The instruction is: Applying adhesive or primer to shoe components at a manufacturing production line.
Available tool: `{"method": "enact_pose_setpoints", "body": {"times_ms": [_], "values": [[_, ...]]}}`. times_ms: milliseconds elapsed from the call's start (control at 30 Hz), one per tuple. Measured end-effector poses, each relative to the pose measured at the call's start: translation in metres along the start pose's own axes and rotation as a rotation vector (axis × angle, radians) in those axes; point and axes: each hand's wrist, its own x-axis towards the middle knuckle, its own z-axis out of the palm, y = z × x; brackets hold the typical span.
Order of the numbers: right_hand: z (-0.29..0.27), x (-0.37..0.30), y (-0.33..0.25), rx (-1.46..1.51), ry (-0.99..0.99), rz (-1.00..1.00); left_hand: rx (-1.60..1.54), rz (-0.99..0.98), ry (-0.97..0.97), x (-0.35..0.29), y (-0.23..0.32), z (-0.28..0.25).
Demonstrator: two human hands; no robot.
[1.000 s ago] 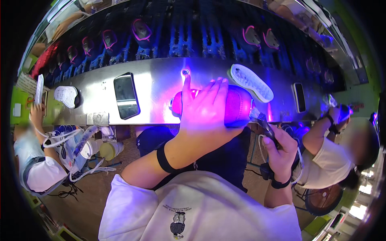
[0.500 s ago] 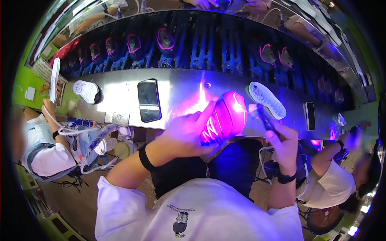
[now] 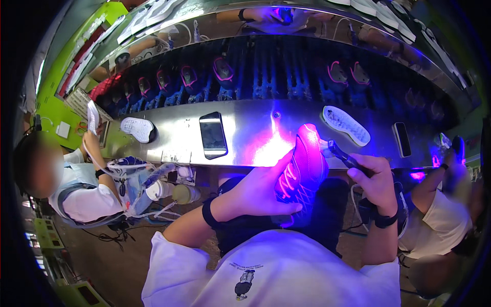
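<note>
My left hand (image 3: pixel 258 194) is wrapped round a shoe upper (image 3: pixel 310 156) from its left side, thumb along the laces. The upper glows pink under violet light, with its toe pointing away from me. My right hand (image 3: pixel 377 181) grips a dark-handled brush (image 3: pixel 341 155). Its pale bristles meet the right side of the upper near the toe. Beyond the brush, a white shoe sole (image 3: pixel 346 126) lies on the metal bench (image 3: pixel 245 115), its hollow side up. The lower end of the upper is partly hidden by my left hand.
Behind the bench runs a dark conveyor (image 3: pixel 261 82) carrying several dark shoes with pink collars. One phone (image 3: pixel 213 137) lies left of centre, another phone (image 3: pixel 402 139) at the right. A white sole (image 3: pixel 137 130) sits farther left. Co-workers sit on both sides, with hoses by the left one.
The upper has tilted, and its toe now points farther away from me. The brush has come from just off the upper onto its side. My view has shifted, moving the bench rightward in the picture.
</note>
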Motion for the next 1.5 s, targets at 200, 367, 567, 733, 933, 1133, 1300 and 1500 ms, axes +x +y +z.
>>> {"method": "enact_pose_setpoints", "body": {"times_ms": [200,367,567,733,933,1133,1300,1500], "values": [[-0.006,-0.005,0.010,0.000,-0.043,0.029,-0.211,-0.064,0.020,0.007,0.000,0.011],[0.003,-0.009,0.044,0.023,-0.005,0.017,-0.472,-0.264,0.023,0.020,0.001,0.018],[0.020,-0.027,0.084,0.190,0.009,0.111,-0.689,-0.460,0.064,0.037,-0.024,0.032],[0.001,-0.058,0.102,0.171,-0.099,0.214,-0.697,-0.509,0.163,0.055,-0.033,0.035],[0.003,-0.036,0.096,0.202,0.051,0.195,-0.759,-0.493,0.106,0.069,-0.019,0.045],[-0.032,-0.070,0.087,0.187,-0.219,0.273,-0.794,-0.528,0.235,0.057,-0.006,0.031],[-0.027,-0.062,0.060,0.085,-0.189,0.280,-0.712,-0.500,0.271,0.037,-0.013,0.031],[-0.033,-0.063,0.041,-0.020,-0.255,0.163,-0.750,-0.619,0.375,0.019,-0.008,0.025]]}}
